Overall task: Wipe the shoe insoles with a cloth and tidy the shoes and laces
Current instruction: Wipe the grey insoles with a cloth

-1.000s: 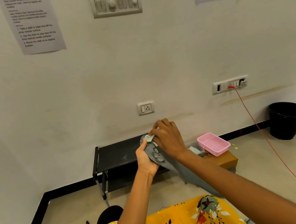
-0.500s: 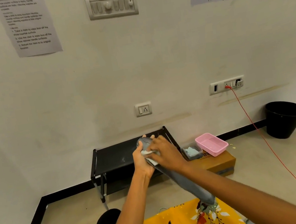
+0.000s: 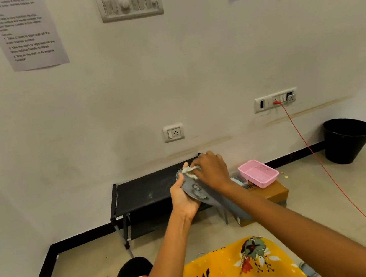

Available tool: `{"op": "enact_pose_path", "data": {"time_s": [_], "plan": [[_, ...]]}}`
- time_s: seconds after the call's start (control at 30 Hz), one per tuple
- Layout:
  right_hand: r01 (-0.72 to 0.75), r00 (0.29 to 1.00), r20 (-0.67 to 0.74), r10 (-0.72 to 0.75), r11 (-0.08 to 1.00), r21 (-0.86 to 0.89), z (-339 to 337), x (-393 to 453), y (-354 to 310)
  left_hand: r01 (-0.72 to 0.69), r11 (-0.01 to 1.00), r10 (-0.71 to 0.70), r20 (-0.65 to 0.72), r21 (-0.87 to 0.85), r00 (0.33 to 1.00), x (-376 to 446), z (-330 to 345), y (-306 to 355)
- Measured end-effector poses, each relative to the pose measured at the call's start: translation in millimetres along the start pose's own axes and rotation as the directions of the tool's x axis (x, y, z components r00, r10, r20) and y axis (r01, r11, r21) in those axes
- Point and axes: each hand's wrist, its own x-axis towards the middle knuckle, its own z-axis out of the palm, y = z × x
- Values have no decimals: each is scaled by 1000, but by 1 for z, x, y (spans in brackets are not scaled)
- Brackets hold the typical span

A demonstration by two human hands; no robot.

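While the grey insole (image 3: 204, 195) is gripped from below by the left hand (image 3: 183, 198), a pale cloth (image 3: 189, 170) is pinched against its tip by the right hand (image 3: 211, 169).

A grey insole (image 3: 200, 193) with a pale printed mark on its face is held up at a slant, its rounded end uppermost and its long body running down behind the right forearm. A crumpled whitish cloth (image 3: 189, 170) is pressed against that upper end, bunched beneath the fingers (image 3: 201, 163) of the right hand.
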Motion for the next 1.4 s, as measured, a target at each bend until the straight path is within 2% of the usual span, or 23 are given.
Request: {"op": "enact_pose_path", "data": {"time_s": [0.03, 0.1, 0.17, 0.2, 0.23, 0.27, 0.33, 0.4, 0.5, 0.53, 0.67, 0.8, 0.87, 0.97, 1.03, 1.2, 1.3, 1.4], "plan": [[-61, 997, -38, 61, 998, 5, 1, 3, 1, 8, 1000, -8, 10, 5, 1000, -1, 4, -1], [-48, 998, -27, 50, 996, 80, 4, 1, -6, 0, 1000, 0, 8, -7, 1000, 1, 6, 4], [-10, 989, 147, -32, 961, 276, 4, -11, -12, -15, 1000, 14, -25, -11, 1000, 7, -1, 11], [15, 962, 251, -108, 937, 348, 0, -16, -10, -18, 1000, 18, -41, -8, 999, 7, -5, 13], [58, 933, 312, -177, 933, 355, -5, -18, -9, -20, 1000, 20, -54, 0, 998, 6, -7, 14], [98, 931, 299, -211, 931, 351, -9, -14, -7, -13, 1000, 14, -62, 19, 998, 6, -9, 14], [69, 987, 106, -118, 921, 383, -15, -2, -4, 23, 997, -19, -70, 70, 997, 4, -7, 14], [82, 997, -25, -79, 940, 332, -19, 12, -2, 47, 994, -39, -79, 103, 996, -1, -1, 12], [313, 943, 100, -318, 948, 55, -16, 21, -4, 42, 994, -35, -76, 97, 997, 0, 2, 13], [351, 929, 117, -352, 936, 28, -12, 19, -2, 37, 996, -31, -77, 86, 997, 1, 2, 15], [384, 922, 38, -386, 921, 60, -1, -3, 11, -9, 1000, 9, 6, 27, 1000, 5, -9, 27], [469, 868, 192, -458, 883, -13, 2, -24, 27, -21, 1000, 21, 23, 8, 1000, 5, -21, 29], [476, 876, 126, -465, 877, -69, 4, -21, 23, -5, 1000, 6, -9, 31, 1000, 6, -14, 27], [407, 907, -64, -416, 906, -118, 4, 4, 1, 37, 996, -31, -73, 75, 997, 2, -1, 18], [386, 909, -111, -402, 912, -137, 0, 20, -13, 14, 996, -8, -75, 86, 997, 2, 1, 16], [447, 880, -145, -452, 892, -71, 8, 8, -8, -65, 997, 65, 1, 49, 998, 10, -4, 42], [488, 868, -103, -485, 873, 1, 18, -16, 14, -92, 995, 91, 37, 35, 995, 8, -14, 42], [405, 914, -37, -404, 901, 157, 20, -34, 36, -105, 994, 105, 36, 1, 994, 10, -19, 34]]}}
